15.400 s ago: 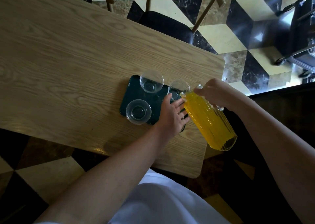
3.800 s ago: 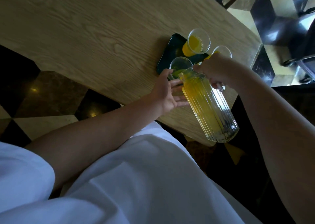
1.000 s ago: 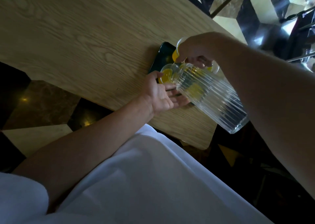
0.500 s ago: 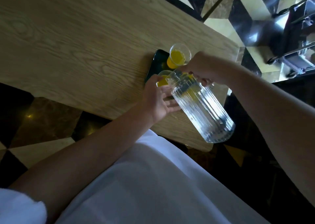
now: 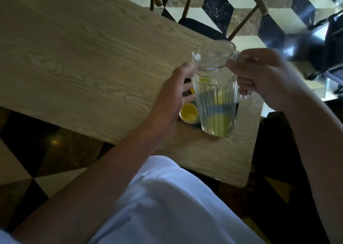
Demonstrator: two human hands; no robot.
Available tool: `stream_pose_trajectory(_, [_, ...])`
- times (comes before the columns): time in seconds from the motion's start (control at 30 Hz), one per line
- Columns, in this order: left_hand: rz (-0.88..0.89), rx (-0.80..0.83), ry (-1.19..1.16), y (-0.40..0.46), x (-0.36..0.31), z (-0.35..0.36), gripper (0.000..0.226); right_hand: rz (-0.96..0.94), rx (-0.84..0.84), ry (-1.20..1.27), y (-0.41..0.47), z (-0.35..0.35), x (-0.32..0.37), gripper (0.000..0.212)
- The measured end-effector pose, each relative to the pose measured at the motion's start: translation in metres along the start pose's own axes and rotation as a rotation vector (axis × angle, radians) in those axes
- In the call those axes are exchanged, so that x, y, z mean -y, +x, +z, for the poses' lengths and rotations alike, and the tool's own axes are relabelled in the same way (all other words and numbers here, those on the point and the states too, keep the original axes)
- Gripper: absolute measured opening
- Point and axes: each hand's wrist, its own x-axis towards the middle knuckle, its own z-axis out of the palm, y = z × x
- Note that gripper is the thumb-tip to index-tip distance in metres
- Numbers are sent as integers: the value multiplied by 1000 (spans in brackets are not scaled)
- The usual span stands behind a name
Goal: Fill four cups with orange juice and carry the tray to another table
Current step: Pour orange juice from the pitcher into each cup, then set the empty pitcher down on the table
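Note:
My right hand (image 5: pixel 265 78) grips the handle of a ribbed glass pitcher (image 5: pixel 216 87). The pitcher is upright above the tray and holds only a little orange juice at its bottom. My left hand (image 5: pixel 170 99) lies beside the pitcher's left wall, thumb up near the spout and fingers reaching behind the glass. A clear cup full of orange juice (image 5: pixel 188 113) stands just below that hand. Only a sliver of the dark green tray (image 5: pixel 197 123) shows by the pitcher's base. The other cups are hidden behind the pitcher and my left hand, seen only as yellow blurs through the glass.
The tray sits near the right end of a long wooden table (image 5: pixel 83 58). A chair with a dark seat (image 5: pixel 202 28) stands at the far side. A black wheeled cart (image 5: pixel 332 39) is on the patterned floor to the right.
The pitcher has swung from a steep pouring tilt back to upright, with its juice almost gone. My left hand has shifted up beside the pitcher.

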Motion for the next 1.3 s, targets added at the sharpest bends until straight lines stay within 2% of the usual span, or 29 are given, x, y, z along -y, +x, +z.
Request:
stream_pose_trajectory(0.1, [125, -25, 44, 8, -16, -23, 16, -121, 33, 92, 24, 15, 9, 36])
stream_pose_trajectory(0.17, [188, -44, 78, 18, -20, -44, 15, -166, 41, 163, 43, 27, 8, 31])
stream_pose_trajectory(0.27, [292, -49, 158, 32, -22, -75, 45, -185, 10, 174, 74, 47, -2, 29])
stream_pose_trajectory(0.37, [266, -37, 145, 48, -18, -102, 64, -170, -20, 167, 101, 71, -15, 29])
stream_pose_trajectory(0.57, [241, -56, -13, 69, 3, -139, 41, -151, -146, 254, 126, 112, -34, 36])
stream_pose_trajectory(0.8, [270, -49, -63, 85, 20, -156, 47, -110, -223, 316, 147, 127, -47, 34])
stream_pose_trajectory(1.13, [238, -73, -8, 95, 22, -171, 49, -73, -230, 348, 164, 142, -62, 36])
stream_pose_trajectory(1.3, [288, -64, -2, 98, 32, -178, 50, -65, -228, 316, 168, 145, -64, 36])
